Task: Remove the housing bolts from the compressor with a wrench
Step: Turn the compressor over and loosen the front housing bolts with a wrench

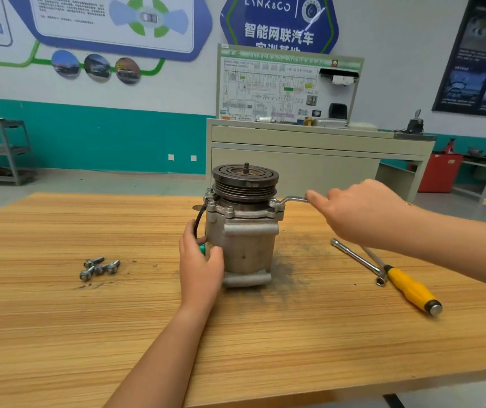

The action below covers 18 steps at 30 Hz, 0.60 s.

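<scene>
Nearest is the bare wooden table point(59, 334), w/ both forearms reaching in over it. The left hand point(200, 263) is clamped low on the left side of the compressor point(247, 245), thumb on the front face, fingers wrapped behind. It covers most of a green plug point(203, 249) and the lower end of a black cable point(199, 219) that loops up to the flange. The compressor stands upright at table ctr, grooved pulley point(245, 182) on top, w/ a threaded stub poking up from its middle. Left of it and well apart, abt 4 loose bolts point(100, 267) lie in a small heap. On its right a dark grime smudge point(291, 260) marks the wood. Further right a socket bar point(357, 259) and a yellow-handled screwdriver point(410, 287) lie close alongside each other, and the right forearm passes above and hides the screwdriver's tip. Higher up, the wrench point(290, 200) has its ring end on a bolt at the flange's right corner, handle pointing right. The right hand point(362, 210) is closed round that handle, one finger stretched along it toward the compressor. Other flange bolts point(230, 209) sit in the front and left corners. A small metal disc point(197, 207) lies just behind the compressor on the left, mostly hidden. Far off are a beige training bench point(309, 148) w/ a wiring-diagram board point(285, 89), a grey shelf rack point(3, 148) far left, a red cabinet point(441, 172) far right and a blue wall sign point(280, 25).
</scene>
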Tool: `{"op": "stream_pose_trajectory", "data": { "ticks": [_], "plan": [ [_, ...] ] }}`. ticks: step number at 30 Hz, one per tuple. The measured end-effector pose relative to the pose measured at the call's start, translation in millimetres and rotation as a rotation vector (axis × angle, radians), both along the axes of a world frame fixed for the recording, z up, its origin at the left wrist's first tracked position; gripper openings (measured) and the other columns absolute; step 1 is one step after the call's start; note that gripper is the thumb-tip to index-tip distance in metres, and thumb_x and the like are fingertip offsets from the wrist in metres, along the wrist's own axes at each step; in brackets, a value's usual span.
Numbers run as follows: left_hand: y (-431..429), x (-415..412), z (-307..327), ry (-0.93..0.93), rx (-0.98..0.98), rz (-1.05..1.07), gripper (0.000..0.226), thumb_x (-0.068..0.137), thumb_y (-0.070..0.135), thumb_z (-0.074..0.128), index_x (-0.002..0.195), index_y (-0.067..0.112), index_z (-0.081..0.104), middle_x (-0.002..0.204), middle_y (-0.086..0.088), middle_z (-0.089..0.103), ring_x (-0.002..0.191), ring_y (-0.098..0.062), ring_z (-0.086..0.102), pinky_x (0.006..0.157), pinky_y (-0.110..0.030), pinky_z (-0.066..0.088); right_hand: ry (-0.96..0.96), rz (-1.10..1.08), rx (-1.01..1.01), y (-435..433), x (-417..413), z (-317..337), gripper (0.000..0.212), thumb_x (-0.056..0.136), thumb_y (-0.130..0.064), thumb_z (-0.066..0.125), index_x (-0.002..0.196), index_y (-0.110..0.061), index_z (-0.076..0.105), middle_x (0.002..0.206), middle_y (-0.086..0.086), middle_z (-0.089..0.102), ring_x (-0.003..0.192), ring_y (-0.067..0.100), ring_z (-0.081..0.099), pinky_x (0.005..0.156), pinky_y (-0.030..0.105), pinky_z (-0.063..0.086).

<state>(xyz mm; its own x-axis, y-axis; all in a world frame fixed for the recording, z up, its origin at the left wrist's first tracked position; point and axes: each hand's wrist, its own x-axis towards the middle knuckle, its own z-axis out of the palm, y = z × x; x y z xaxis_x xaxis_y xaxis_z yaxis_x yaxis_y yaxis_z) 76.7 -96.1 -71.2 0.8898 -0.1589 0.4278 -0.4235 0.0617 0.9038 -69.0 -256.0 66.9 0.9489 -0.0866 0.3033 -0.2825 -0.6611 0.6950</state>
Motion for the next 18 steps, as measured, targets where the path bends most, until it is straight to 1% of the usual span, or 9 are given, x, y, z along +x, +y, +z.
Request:
{"op": "stream_pose_trajectory", "data": {
  "ticks": [2, 4, 6, 7, 9, 12, 15, 17, 18],
  "plan": [
    [0, 0, 0, 0.001, 0.009, 0.003, 0.062, 0.088, 0.001, 0.046, 0.145, 0.017, 0.027, 0.131, 0.006, 0.038, 0.112, -0.006, 0.044, 0.091, -0.046, 0.049, -0.017, 0.018, 0.013, -13, 11, 1, 0.038, 0.090, -0.008, 0.045, 0.125, -0.019, 0.035, 0.063, -0.006, 0.040, 0.049, 0.012, 0.041, 0.045, 0.024, 0.029],
    [0, 0, 0, -0.012, 0.015, 0.012, 0.062, 0.088, 0.001, 0.046, 0.144, 0.017, 0.027, 0.130, 0.007, 0.037, 0.111, -0.006, 0.044, 0.090, -0.039, 0.049, -0.065, 0.052, 0.044, -20, 30, 3, 0.031, 0.089, -0.004, 0.045, 0.118, -0.018, 0.043, 0.078, -0.002, 0.057, 0.071, 0.020, 0.057, 0.069, 0.030, 0.041],
    [1, 0, -2, -0.026, 0.028, 0.018, 0.062, 0.088, 0.002, 0.047, 0.144, 0.018, 0.027, 0.130, 0.010, 0.035, 0.111, -0.006, 0.045, 0.086, -0.030, 0.045, -0.140, 0.072, 0.086, -20, 54, -3, 0.031, 0.089, 0.000, 0.044, 0.116, -0.015, 0.046, 0.094, 0.003, 0.063, 0.090, 0.025, 0.060, 0.092, 0.037, 0.036],
    [1, 1, -2, -0.027, 0.039, 0.017, 0.062, 0.089, 0.003, 0.047, 0.144, 0.019, 0.026, 0.129, 0.012, 0.034, 0.112, -0.006, 0.045, 0.085, -0.027, 0.043, -0.166, 0.088, 0.108, -18, 65, -8, 0.031, 0.089, 0.001, 0.044, 0.117, -0.013, 0.047, 0.100, 0.004, 0.064, 0.095, 0.026, 0.059, 0.097, 0.037, 0.033],
    [2, 3, -5, -0.033, 0.072, 0.015, 0.062, 0.089, 0.005, 0.048, 0.145, 0.020, 0.024, 0.127, 0.014, 0.033, 0.111, -0.005, 0.044, 0.086, -0.027, 0.042, -0.199, 0.115, 0.172, -16, 78, -17, 0.031, 0.089, 0.002, 0.042, 0.117, -0.011, 0.048, 0.108, 0.006, 0.063, 0.099, 0.025, 0.057, 0.093, 0.032, 0.035],
    [2, 3, -5, -0.068, 0.117, 0.028, 0.064, 0.090, 0.006, 0.049, 0.146, 0.018, 0.022, 0.126, 0.012, 0.033, 0.110, -0.004, 0.041, 0.085, -0.026, 0.038, -0.250, 0.188, 0.207, -20, 73, -11, 0.029, 0.093, 0.000, 0.040, 0.119, -0.010, 0.047, 0.106, 0.007, 0.062, 0.092, 0.025, 0.058, 0.071, 0.031, 0.043],
    [2, 3, -5, -0.078, 0.140, 0.036, 0.063, 0.090, 0.005, 0.048, 0.146, 0.017, 0.022, 0.132, 0.006, 0.036, 0.110, -0.005, 0.042, 0.085, -0.025, 0.037, -0.497, 0.227, 0.440, -20, 47, 6, 0.030, 0.097, -0.008, 0.037, 0.126, -0.006, 0.043, 0.081, 0.012, 0.062, 0.065, 0.027, 0.051, 0.054, 0.034, 0.038],
    [3, 2, -5, -0.078, 0.144, 0.040, 0.063, 0.090, 0.004, 0.048, 0.146, 0.017, 0.022, 0.138, 0.001, 0.037, 0.110, -0.005, 0.042, 0.084, -0.024, 0.036, -0.636, 0.294, 0.613, -13, 26, 12, 0.030, 0.098, -0.014, 0.036, 0.126, -0.004, 0.042, 0.061, 0.004, 0.050, 0.055, 0.025, 0.044, 0.052, 0.032, 0.029],
    [3, 2, -5, -0.081, 0.144, 0.042, 0.063, 0.090, 0.004, 0.048, 0.146, 0.017, 0.022, 0.140, 0.000, 0.037, 0.110, -0.005, 0.042, 0.084, -0.024, 0.036, -0.623, 0.281, 0.616, -9, 16, 13, 0.030, 0.097, -0.014, 0.036, 0.125, -0.005, 0.041, 0.056, 0.000, 0.044, 0.052, 0.025, 0.043, 0.050, 0.031, 0.027]
  ]
}}
